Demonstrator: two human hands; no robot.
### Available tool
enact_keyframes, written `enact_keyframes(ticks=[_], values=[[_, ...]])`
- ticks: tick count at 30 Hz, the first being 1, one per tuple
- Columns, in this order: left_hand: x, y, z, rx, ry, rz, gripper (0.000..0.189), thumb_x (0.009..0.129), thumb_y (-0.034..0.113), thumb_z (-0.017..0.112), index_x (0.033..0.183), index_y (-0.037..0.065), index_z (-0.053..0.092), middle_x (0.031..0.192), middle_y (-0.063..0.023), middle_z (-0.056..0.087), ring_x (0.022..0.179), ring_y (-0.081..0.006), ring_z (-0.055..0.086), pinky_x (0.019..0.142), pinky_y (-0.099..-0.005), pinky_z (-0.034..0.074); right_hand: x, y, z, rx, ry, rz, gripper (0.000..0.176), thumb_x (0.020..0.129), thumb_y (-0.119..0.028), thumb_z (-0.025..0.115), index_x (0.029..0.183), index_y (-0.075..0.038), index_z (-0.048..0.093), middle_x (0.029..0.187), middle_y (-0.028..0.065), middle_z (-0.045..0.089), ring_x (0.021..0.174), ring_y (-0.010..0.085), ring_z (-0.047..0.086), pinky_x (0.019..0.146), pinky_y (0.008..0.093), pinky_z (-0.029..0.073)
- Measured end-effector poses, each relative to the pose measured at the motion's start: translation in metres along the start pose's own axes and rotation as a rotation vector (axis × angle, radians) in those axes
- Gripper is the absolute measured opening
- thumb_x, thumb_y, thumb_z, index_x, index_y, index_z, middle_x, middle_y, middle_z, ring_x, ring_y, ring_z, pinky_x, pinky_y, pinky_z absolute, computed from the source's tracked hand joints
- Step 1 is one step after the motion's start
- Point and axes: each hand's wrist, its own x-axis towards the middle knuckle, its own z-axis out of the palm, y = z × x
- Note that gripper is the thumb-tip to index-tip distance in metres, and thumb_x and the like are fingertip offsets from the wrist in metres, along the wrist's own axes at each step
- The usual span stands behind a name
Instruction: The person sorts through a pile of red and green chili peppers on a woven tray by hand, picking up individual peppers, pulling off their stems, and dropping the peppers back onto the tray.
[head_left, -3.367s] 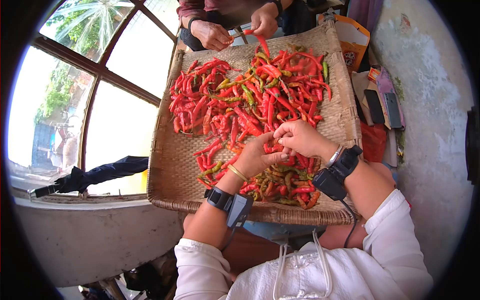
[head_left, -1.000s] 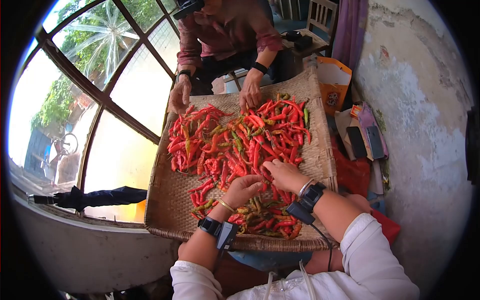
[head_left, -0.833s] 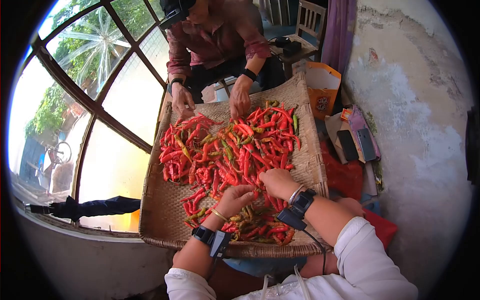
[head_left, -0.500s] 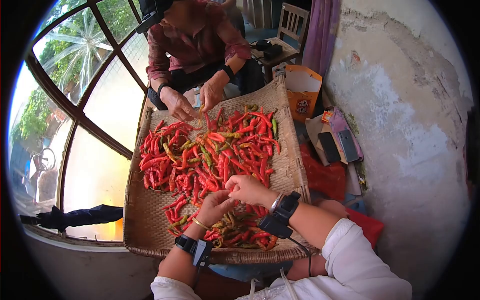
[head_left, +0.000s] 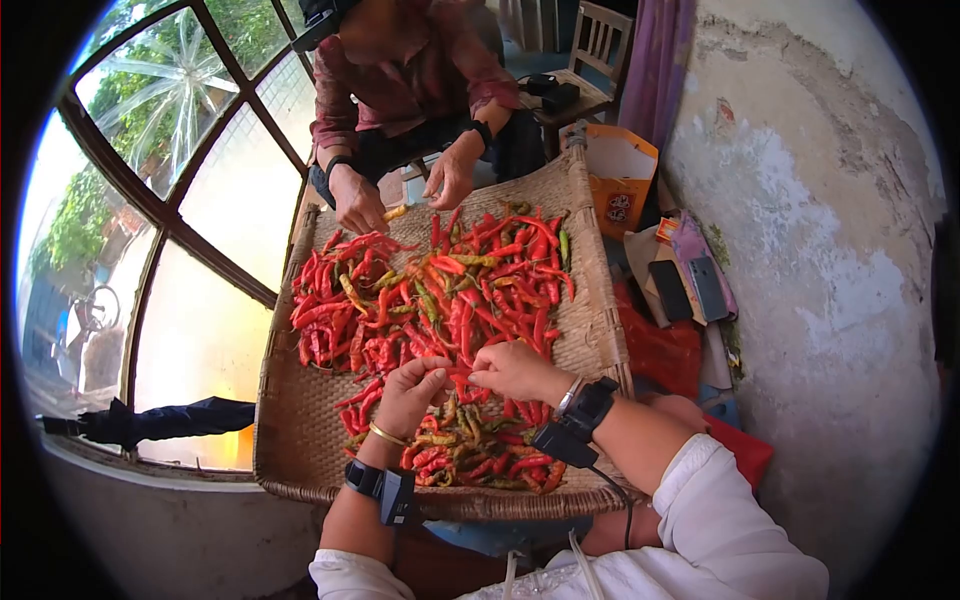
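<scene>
A woven tray (head_left: 590,330) bears a large pile of red peppers (head_left: 340,310), with some green and yellowish ones among them. My left hand (head_left: 412,395) is above the front part of the pile, its thumb and fingers pinched together. Close on its right is my right hand (head_left: 522,373), also closed in a pinch. Between the fingertips of both hands shows a small red pepper (head_left: 459,380), mostly hidden by them. Below my hands lies a smaller heap of mixed red and green peppers (head_left: 480,450).
Across the tray a person (head_left: 400,80) holds a yellowish pepper (head_left: 396,212) at its far edge. An orange box (head_left: 622,180) and two phones (head_left: 670,290) are on the right, beside the wall. A dark umbrella (head_left: 190,420) lies left, by the window. Behind is a chair (head_left: 600,45).
My hands have moved a little apart, with a red pepper now showing between them. The other person's hands have separated. The whole view has shifted slightly.
</scene>
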Motion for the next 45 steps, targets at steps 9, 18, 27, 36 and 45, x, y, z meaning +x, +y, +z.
enact_keyframes(ticks=[9,18,27,36,45], values=[[0.015,0.008,-0.032,-0.544,0.248,0.12,0.048,0.089,0.017,0.047,0.131,0.014,0.024,0.105,-0.0103,0.055,0.083,-0.0228,0.061,0.067,-0.0313,0.053,-0.004,0.008,-0.019,-0.513,0.144,0.07,0.031,0.074,-0.025,0.062,0.099,-0.008,0.054,0.095,0.0136,0.05,0.086,0.0317,0.055,0.073,0.0411,0.045],[0.007,-0.03,0.004,0.234,-0.256,-0.131,0.029,0.087,0.016,0.053,0.112,0.002,0.05,0.095,-0.0028,0.06,0.077,-0.0093,0.058,0.068,-0.0227,0.048,0.003,0.021,-0.021,-0.573,-0.093,0.15,0.032,0.073,-0.025,0.063,0.1,-0.009,0.057,0.101,0.0123,0.05,0.093,0.0309,0.054,0.078,0.0404,0.044],[0.009,-0.042,0.002,0.446,-0.362,-0.114,0.035,0.085,0.019,0.056,0.114,0.001,0.048,0.091,-0.0005,0.057,0.075,-0.0075,0.054,0.068,-0.0218,0.046,0.009,0.029,-0.015,-0.561,-0.131,0.035,0.017,0.068,-0.011,0.062,0.084,-0.006,0.061,0.085,0.0132,0.06,0.085,0.0291,0.057,0.073,0.0385,0.045],[0.0,-0.025,0.018,0.337,-0.374,0.048,0.034,0.083,0.01,0.058,0.115,0.003,0.049,0.095,-0.0004,0.057,0.083,-0.0065,0.054,0.072,-0.0235,0.047,0.001,-0.013,-0.019,0.092,-0.1,-0.079,0.012,0.072,-0.008,0.06,0.084,-0.004,0.062,0.066,0.0041,0.06,0.053,0.0119,0.056,0.05,0.0266,0.046],[0.0,-0.022,0.016,0.145,-0.221,-0.009,0.018,0.087,0.018,0.053,0.091,0.001,0.058,0.078,-0.0007,0.061,0.067,-0.0058,0.055,0.058,-0.0197,0.045,0.008,-0.008,-0.01,0.341,-0.03,-0.088,0.028,0.08,-0.016,0.06,0.102,0.0,0.055,0.077,0.0024,0.058,0.072,0.0097,0.054,0.062,0.0232,0.044]])
